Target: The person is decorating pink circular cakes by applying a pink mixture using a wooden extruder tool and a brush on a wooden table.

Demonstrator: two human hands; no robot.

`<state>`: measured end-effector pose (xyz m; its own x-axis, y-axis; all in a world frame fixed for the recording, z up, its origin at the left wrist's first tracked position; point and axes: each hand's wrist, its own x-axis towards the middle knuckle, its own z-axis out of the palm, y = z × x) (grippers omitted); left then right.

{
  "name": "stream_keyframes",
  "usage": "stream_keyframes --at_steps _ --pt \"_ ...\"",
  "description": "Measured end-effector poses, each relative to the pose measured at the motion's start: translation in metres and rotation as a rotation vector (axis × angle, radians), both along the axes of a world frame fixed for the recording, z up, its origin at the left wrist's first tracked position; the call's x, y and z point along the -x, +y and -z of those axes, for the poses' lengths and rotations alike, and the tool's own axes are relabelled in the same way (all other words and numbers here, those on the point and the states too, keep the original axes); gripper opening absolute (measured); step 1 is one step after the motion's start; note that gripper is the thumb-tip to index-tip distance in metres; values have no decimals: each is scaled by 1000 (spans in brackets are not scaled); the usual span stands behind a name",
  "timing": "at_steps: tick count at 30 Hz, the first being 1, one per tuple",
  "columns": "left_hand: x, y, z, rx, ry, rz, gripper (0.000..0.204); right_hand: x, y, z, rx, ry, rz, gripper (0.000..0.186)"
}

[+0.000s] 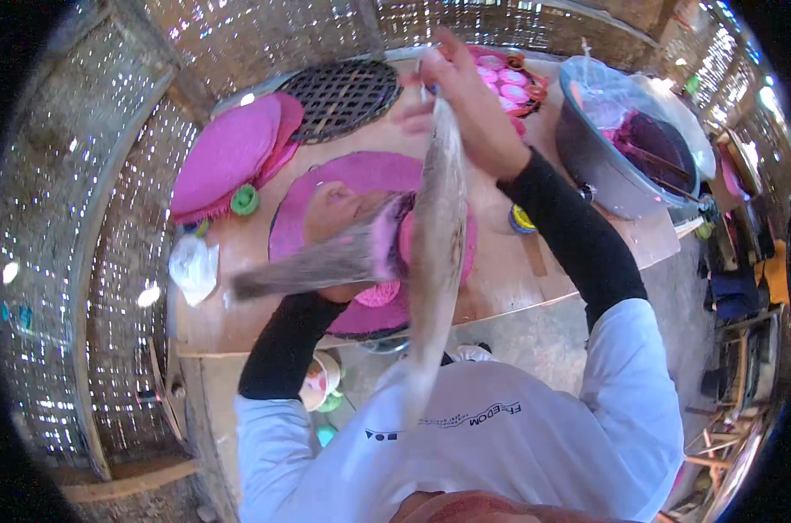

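Observation:
My right hand (465, 105) is raised over the table, fingers closed round the top of a long, pale, blurred strip-like piece (439, 227) that hangs down toward my body. My left hand (334, 213) is closed on a grey-brown piece (308, 266) with a pink-smeared end, which lies crosswise and hides part of the fingers. Behind both pieces, a large round pink mat (295, 209) with a dark edge rests on the table, with smaller pink discs (378, 295) on it, partly hidden. I cannot make out what either piece is made of.
The plywood table (509, 296) also holds stacked pink sheets (221, 157), a black woven tray (334, 91), a container of small pink discs (509, 78), a grey tub (596, 166), a green cup (245, 199), a yellow-blue tin (522, 218) and a white bag (193, 270). Woven walls surround it.

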<state>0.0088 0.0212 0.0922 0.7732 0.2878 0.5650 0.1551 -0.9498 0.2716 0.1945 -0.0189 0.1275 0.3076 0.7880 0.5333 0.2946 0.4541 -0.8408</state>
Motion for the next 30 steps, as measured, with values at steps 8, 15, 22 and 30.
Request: stream_keyframes --at_steps 8,15,22,30 --pt "-12 -7 -43 -187 119 274 29 25 -62 -54 41 -210 73 40" --pt "-21 13 17 98 239 307 47 -66 -163 -85 -317 -122 286 27" --pt "-162 -59 13 848 -540 595 44 -233 -113 -62 -771 4 662 17" --pt "-252 -73 -70 252 -1292 375 37 -350 -190 -23 358 -957 266 30"
